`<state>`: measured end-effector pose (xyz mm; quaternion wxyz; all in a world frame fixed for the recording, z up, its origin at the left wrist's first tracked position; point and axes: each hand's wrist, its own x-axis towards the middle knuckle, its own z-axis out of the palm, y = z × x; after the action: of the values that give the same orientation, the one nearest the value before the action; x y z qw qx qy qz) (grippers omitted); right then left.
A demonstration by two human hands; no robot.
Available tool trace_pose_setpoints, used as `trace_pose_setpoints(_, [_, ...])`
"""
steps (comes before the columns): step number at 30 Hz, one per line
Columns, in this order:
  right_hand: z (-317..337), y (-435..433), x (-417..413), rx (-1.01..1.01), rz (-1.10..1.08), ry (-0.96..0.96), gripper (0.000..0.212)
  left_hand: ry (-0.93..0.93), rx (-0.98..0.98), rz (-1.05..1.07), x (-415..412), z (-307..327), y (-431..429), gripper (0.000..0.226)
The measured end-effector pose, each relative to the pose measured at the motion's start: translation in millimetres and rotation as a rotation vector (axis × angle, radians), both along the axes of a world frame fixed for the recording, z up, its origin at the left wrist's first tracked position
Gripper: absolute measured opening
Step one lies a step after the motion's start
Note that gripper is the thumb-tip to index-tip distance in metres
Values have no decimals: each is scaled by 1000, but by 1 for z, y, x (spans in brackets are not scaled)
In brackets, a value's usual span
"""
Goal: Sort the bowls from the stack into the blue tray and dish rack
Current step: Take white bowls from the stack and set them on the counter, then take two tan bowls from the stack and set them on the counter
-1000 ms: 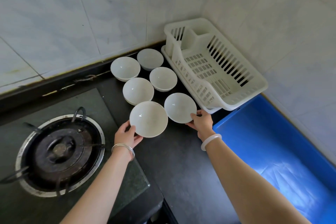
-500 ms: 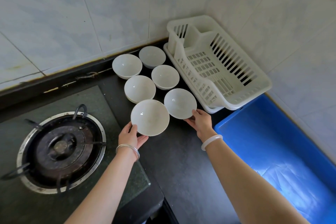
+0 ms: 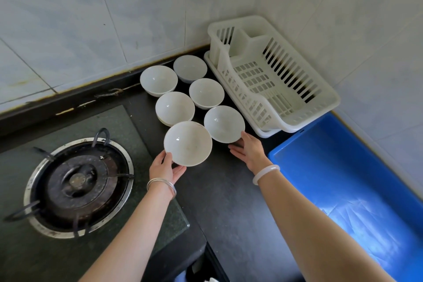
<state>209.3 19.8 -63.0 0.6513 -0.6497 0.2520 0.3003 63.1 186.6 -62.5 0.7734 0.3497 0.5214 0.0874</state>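
Dark counter (image 3: pixel 224 201) carries white bowls (image 3: pixel 175 107), white dish rack (image 3: pixel 274 80), blue tray (image 3: pixel 343 178), gas burner (image 3: pixel 77 186).

Your left hand (image 3: pixel 165 168) cups the near-left bowl (image 3: pixel 187 143) at its near rim; your right hand (image 3: pixel 249 150) touches the near-right bowl (image 3: pixel 224 124); four more bowls (image 3: pixel 175 107) sit behind in two rows; white dish rack (image 3: pixel 270 75) just beside them, blue tray (image 3: pixel 343 167) nearer you on the right; gas burner (image 3: pixel 77 186) far left.
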Motion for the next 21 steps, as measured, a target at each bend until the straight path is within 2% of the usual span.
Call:
trace_pose_setpoints(4, [9, -17, -11, -66, 83, -61, 40, 40, -7, -39, -8, 4, -15, 38])
trace_pose_setpoints(7, [19, -42, -27, -137, 126, -137, 38, 83, -19, -165, -19, 6, -37, 43])
trace_pose_setpoints(12, [40, -106, -74, -307, 216, -278, 30, 72, 93, -532, -35, 8, -93, 37])
trace_pose_setpoints(16, [59, -173, -127, -443, 206, -375, 17, 23, 224, -839, -46, 13, -151, 30])
trace_pose_setpoints(21, [68, -260, -198, -790, 124, -382, 14, -78, 409, -1199, -70, 28, -230, 25])
